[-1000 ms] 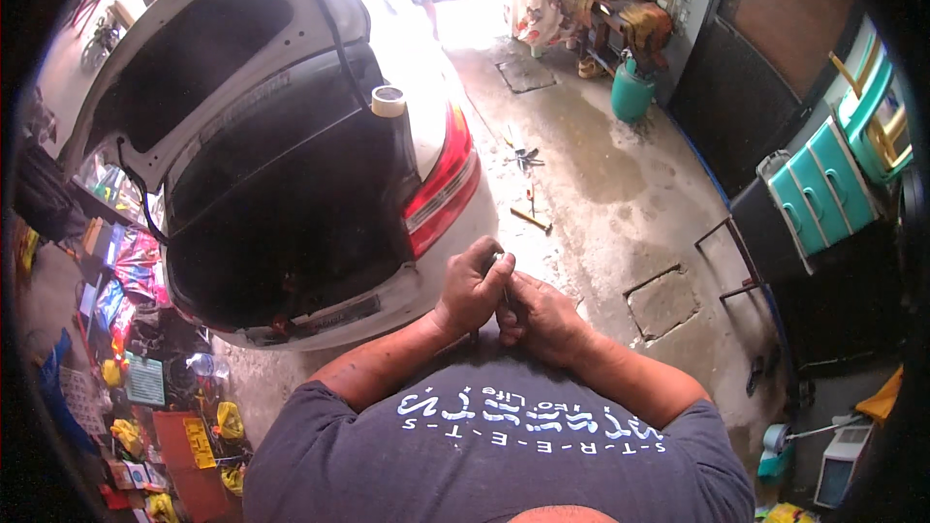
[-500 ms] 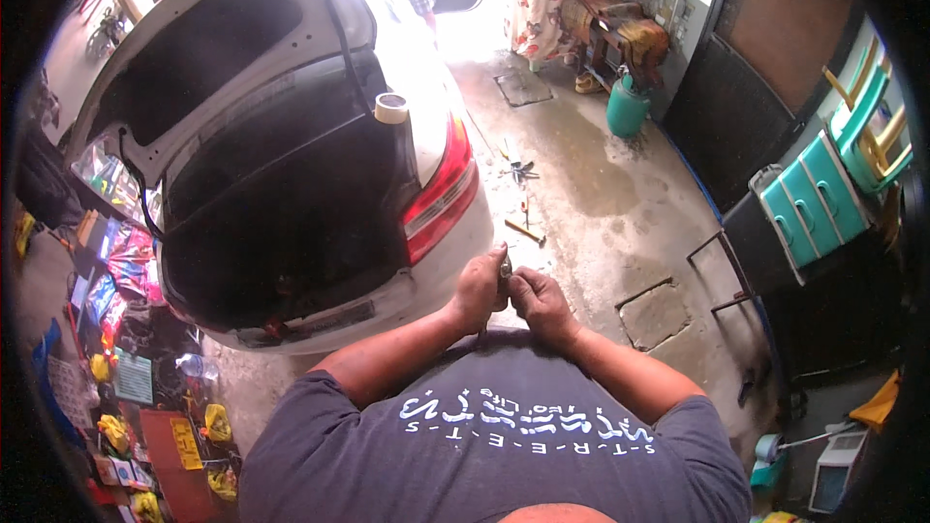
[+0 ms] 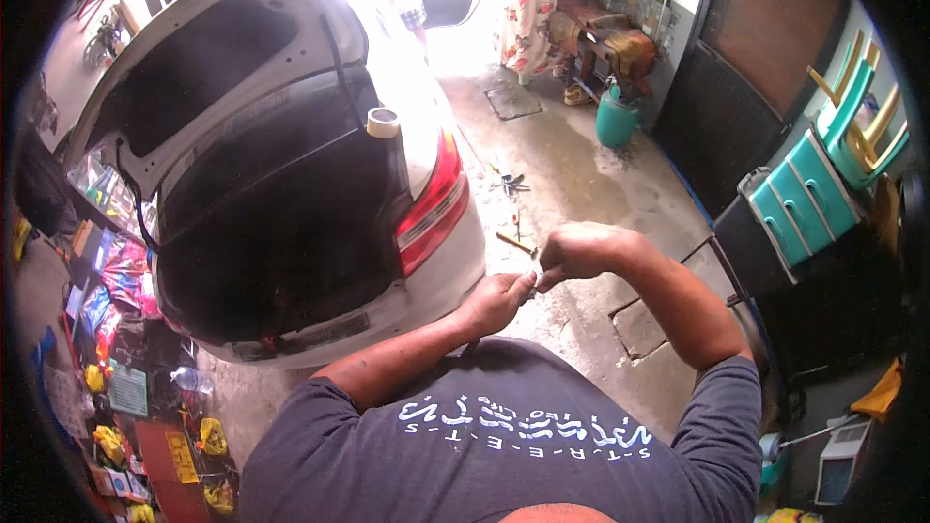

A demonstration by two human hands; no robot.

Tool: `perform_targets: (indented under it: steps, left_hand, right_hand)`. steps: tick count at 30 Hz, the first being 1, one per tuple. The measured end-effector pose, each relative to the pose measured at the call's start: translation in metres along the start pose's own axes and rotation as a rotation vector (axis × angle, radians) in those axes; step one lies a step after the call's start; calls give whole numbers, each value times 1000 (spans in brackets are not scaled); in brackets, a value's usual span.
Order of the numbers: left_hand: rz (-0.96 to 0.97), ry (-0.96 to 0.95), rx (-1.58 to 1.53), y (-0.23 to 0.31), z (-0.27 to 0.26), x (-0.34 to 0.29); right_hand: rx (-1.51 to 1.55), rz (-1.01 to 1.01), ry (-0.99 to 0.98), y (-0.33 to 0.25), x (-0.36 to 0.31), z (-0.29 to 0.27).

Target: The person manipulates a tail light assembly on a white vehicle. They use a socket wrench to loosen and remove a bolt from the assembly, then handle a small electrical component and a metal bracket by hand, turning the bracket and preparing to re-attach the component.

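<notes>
My left hand (image 3: 500, 300) is closed, thumb pressed on a small pale, shiny piece (image 3: 534, 278) that is too small to name. Just right of it, my right hand (image 3: 579, 250) is raised with its wrist bent, its fingertips pinched together at the same piece. Both hands meet in front of my chest, right of the rear corner of a white car (image 3: 461, 261) whose trunk lid (image 3: 208, 68) stands raised. A red and clear tail light (image 3: 433, 213) lies beyond my left hand. On the car's edge sits a roll of masking tape (image 3: 383, 123).
On the concrete floor lie a hammer (image 3: 515, 242) and pliers-like tools (image 3: 509, 181). A floor hatch (image 3: 639, 331) is to the right, with a green drum (image 3: 616, 118) farther off. Teal drawers (image 3: 802, 199) stand along the right wall. Bags and packages (image 3: 121, 266) crowd the left.
My right hand has lifted and turned over, its elbow swinging outward to the right. My left hand has shifted slightly right and tilted. The two hands still meet at the small piece.
</notes>
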State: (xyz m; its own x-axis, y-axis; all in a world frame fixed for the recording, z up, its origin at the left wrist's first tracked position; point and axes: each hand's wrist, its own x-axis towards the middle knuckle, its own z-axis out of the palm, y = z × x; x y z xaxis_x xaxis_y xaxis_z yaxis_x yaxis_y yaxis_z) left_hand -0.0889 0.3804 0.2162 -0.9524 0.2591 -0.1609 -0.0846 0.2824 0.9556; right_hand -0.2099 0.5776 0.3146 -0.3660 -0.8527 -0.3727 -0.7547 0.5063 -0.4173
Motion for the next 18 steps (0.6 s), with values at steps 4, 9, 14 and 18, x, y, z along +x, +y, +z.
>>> perform_targets:
  steps: [4, 9, 14, 18]
  left_hand:
    - [16, 43, 102, -4, 7, 3]
    - [-123, 150, 195, -50, 7, 26]
    - [-223, 331, -304, -135, -25, 70]
    - [-226, 573, 0, -105, -57, 68]
  right_hand:
    - [-200, -55, -21, -24, 15, -17]
    - [-475, 107, 49, -67, 28, -5]
    - [-630, 232, 430, -95, 73, 74]
    - [-429, 370, 368, -113, 94, 107]
